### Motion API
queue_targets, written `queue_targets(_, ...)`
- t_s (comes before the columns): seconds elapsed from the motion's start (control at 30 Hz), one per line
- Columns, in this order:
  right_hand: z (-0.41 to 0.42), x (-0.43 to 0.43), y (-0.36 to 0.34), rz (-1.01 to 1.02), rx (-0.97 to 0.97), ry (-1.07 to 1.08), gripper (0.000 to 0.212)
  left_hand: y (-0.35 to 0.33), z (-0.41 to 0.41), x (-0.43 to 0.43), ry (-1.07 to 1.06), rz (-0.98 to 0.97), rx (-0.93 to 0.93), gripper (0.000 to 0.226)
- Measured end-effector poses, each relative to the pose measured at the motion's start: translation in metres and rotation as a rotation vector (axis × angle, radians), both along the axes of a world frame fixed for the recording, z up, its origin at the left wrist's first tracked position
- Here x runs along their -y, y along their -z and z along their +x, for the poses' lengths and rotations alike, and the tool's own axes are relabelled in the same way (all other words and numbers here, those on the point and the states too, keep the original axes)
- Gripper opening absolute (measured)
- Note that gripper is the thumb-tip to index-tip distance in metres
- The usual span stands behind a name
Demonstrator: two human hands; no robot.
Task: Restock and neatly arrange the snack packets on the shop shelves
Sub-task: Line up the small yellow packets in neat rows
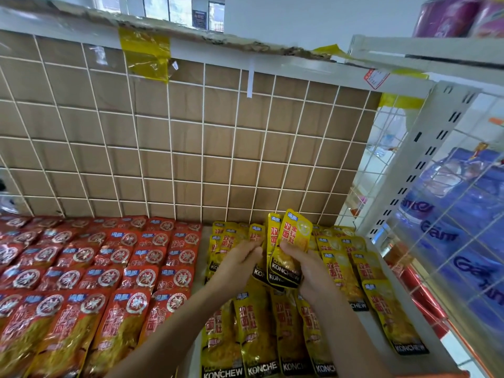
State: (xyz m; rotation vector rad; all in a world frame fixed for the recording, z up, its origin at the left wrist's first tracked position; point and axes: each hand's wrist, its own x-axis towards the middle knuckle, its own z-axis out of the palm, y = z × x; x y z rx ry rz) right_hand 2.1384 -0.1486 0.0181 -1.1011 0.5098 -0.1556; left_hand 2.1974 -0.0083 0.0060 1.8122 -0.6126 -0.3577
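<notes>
Yellow snack packets [341, 271] lie in overlapping rows on the right part of the shelf [431, 350]. Red snack packets [109, 268] fill the left part in rows. My right hand [302, 268] grips a small stack of yellow packets [291, 241], held upright above the yellow rows. My left hand [240, 260] reaches in beside the stack, its fingertips pinching a yellow packet [256, 236] at the stack's left edge. Both forearms come up from the bottom of the view.
A white wire grid backed by brown cardboard [191, 137] closes the shelf's rear. A white slotted upright [425, 159] and wire side panel stand at right, with blue packaged goods [463, 214] behind it. A shelf edge with a price tag [376, 77] runs overhead.
</notes>
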Motion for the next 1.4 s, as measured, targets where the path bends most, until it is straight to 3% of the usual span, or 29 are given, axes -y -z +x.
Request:
queue_targets(0.17, 0.017, 0.01, 0.005, -0.11, -0.061, 0.127, 0.039, 0.01, 0.026, -0.016, -0.223, 0.287, 0.203, 0.041)
queue_targets(0.37, 0.038, 0.002, 0.004, -0.351, -0.107, 0.053, 0.016, 0.018, 0.04, -0.015, -0.182, 0.644, 0.244, 0.059)
queue_targets(0.63, 0.048, 0.0, 0.014, -0.53, -0.118, 0.045, 0.018, 0.016, 0.039, -0.011, -0.264, 0.752, 0.321, 0.059)
queue_targets(0.8, 0.051, -0.003, 0.016, -0.528, -0.113, 0.047, 0.033, 0.016, 0.045, -0.008, -0.287, 0.563, 0.258, 0.062)
queue_targets(0.9, 0.05, -0.003, 0.015, -0.513, -0.102, 0.048, 0.022, 0.013, 0.045, -0.006, -0.281, 0.365, 0.214, 0.054)
queue_targets(1.23, 0.033, 0.004, 0.006, -0.245, -0.011, 0.133, 0.011, 0.018, 0.046, -0.01, -0.323, 0.13, -0.012, 0.051)
queue_targets(1.33, 0.023, 0.003, 0.002, -0.161, 0.012, 0.138, 0.036, 0.014, 0.04, -0.004, -0.285, -0.009, -0.071, 0.049)
queue_targets(1.4, 0.016, 0.0, 0.002, -0.134, 0.032, 0.135, 0.037, 0.008, 0.032, 0.005, -0.207, -0.119, -0.179, 0.044)
